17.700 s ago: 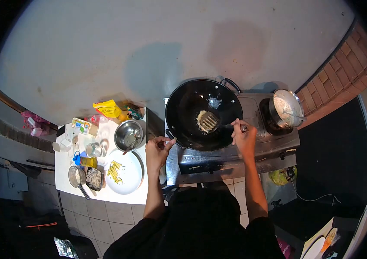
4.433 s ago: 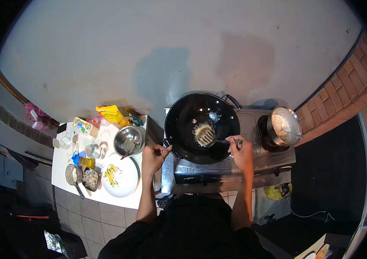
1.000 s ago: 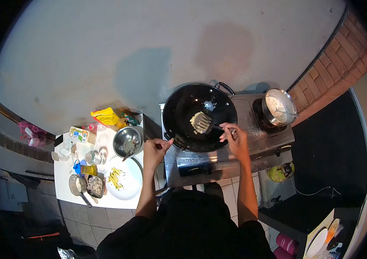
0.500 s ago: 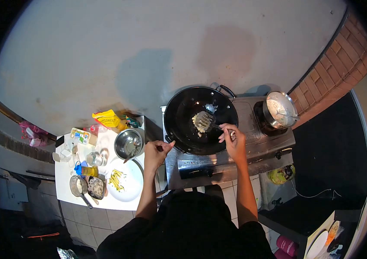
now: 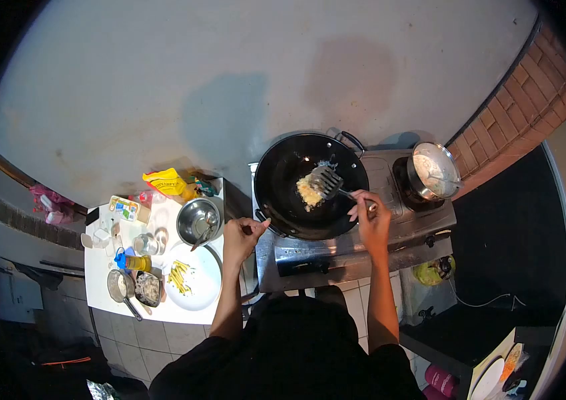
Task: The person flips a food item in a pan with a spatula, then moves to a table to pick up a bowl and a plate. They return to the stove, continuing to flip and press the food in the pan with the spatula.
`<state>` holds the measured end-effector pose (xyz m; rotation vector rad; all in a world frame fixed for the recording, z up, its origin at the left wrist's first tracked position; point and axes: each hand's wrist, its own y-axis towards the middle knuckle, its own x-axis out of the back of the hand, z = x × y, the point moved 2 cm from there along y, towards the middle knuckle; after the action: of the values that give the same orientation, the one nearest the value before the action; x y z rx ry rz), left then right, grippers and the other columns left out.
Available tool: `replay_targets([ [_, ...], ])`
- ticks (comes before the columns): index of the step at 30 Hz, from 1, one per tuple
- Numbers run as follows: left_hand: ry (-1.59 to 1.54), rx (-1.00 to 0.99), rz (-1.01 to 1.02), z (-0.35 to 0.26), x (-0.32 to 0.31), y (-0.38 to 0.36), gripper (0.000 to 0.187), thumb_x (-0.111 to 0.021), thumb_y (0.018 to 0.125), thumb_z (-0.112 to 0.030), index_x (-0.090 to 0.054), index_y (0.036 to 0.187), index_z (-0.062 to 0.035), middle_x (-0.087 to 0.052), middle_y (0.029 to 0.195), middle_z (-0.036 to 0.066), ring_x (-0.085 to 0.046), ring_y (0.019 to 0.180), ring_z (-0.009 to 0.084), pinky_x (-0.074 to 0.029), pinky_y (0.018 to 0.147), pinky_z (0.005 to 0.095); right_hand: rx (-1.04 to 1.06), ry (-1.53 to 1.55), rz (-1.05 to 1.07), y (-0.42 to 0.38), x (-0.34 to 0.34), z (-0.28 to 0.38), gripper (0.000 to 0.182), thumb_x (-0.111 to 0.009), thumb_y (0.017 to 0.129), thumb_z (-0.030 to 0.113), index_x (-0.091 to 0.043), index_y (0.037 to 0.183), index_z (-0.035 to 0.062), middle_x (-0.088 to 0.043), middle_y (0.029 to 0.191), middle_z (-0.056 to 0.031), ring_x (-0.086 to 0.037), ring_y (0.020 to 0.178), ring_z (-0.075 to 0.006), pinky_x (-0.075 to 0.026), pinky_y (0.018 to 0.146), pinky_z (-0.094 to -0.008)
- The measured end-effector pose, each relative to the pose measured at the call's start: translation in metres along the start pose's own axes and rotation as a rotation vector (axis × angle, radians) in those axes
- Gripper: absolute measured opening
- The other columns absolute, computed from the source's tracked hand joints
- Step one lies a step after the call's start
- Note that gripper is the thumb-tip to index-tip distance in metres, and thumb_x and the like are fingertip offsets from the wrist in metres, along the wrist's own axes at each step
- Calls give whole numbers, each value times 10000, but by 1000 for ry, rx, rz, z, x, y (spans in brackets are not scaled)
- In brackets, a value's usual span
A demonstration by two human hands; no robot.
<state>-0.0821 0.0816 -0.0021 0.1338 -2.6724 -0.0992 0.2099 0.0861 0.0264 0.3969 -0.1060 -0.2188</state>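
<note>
A black wok (image 5: 283,213) stands on the stove in front of me. My left hand (image 5: 243,237) pinches the wok's near-left loop handle (image 5: 262,217) between thumb and fingers. In my right hand (image 5: 372,217) is a slotted spatula (image 5: 327,181), its handle gripped and its head inside the wok. Under and beside the spatula head lies a small heap of pale yellow, crumbly food (image 5: 308,193). A whitish patch shows on the wok wall just beyond the spatula.
Right of the wok, a metal pan (image 5: 431,171) with pale contents and a utensil sits on the other burner. On the white table (image 5: 111,293) at left are a metal bowl (image 5: 197,221), a plate (image 5: 206,287) with yellow-green strips, a blue-capped bottle (image 5: 135,263) and a small strainer (image 5: 121,285).
My right hand and the spatula have shifted slightly right. The spatula head has slid off much of the food, which now shows more. My left hand stays at the handle.
</note>
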Motion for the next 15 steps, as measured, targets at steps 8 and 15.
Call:
replay_targets([
  [8, 25, 13, 2, -8, 1, -2, 321, -753, 810, -179, -616, 626, 45, -463, 496, -3, -374, 487, 48, -312, 455, 244, -164, 1, -108, -5, 14, -7, 153, -539, 953, 93, -600, 948, -46, -641, 722, -88, -559, 517, -84, -436, 459, -226],
  [15, 16, -2, -25, -9, 0, -4, 333, -745, 817, -178, -607, 614, 47, -448, 501, -7, -374, 491, 46, -318, 457, 244, -124, 84, -79, -5, -11, -29, 124, -527, 956, 69, -597, 967, -33, -613, 705, -62, -560, 545, -82, -433, 496, -217],
])
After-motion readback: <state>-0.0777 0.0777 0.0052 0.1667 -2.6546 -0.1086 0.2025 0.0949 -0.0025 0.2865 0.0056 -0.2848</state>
